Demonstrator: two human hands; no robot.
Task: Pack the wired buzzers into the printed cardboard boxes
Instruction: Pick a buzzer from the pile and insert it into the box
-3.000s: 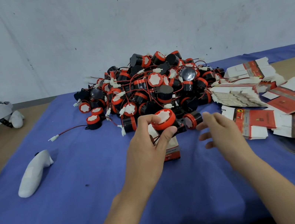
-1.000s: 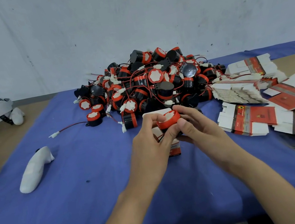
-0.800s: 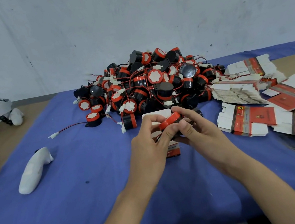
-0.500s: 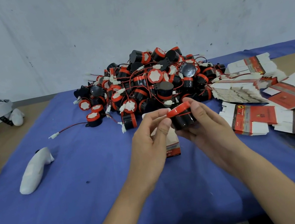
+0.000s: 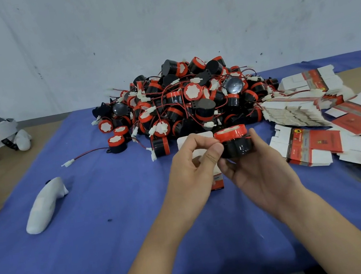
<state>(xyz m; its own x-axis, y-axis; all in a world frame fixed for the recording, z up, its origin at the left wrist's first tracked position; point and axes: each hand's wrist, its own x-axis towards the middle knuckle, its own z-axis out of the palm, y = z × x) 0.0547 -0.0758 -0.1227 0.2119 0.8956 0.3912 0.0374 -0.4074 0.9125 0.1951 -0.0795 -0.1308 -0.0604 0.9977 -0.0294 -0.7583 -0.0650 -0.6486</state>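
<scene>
**Buzzer passes to the right hand, off the box**

The buzzer (image 5: pixel 235 144) has shifted from the left hand (image 5: pixel 190 173), which held it alone over the box three seconds ago, into the right hand (image 5: pixel 259 171), which was then bare and spread. It has also come away to the right of the box's mouth and turned, so its black body and red rim now show side-on rather than face-up.

The right hand cups the buzzer from below, fingers wrapped round the black body. The left hand's fingers are curled, and its thumb and forefinger pinch in against the red rim on the buzzer's left side; whether a wire lies between them cannot be told.

The printed cardboard box (image 5: pixel 217 182) stands on the blue cloth (image 5: pixel 118 231) just behind the left hand, with its white top flap raised. The buzzer is near it but not inside.

This looks like a regrip, probably to gather the lead or line the part up, so the insertion is still to come. The pile of buzzers (image 5: pixel 192 101) sits beyond the hands and the flat boxes (image 5: pixel 309 144) lie to the right, so most of the packing remains.
</scene>
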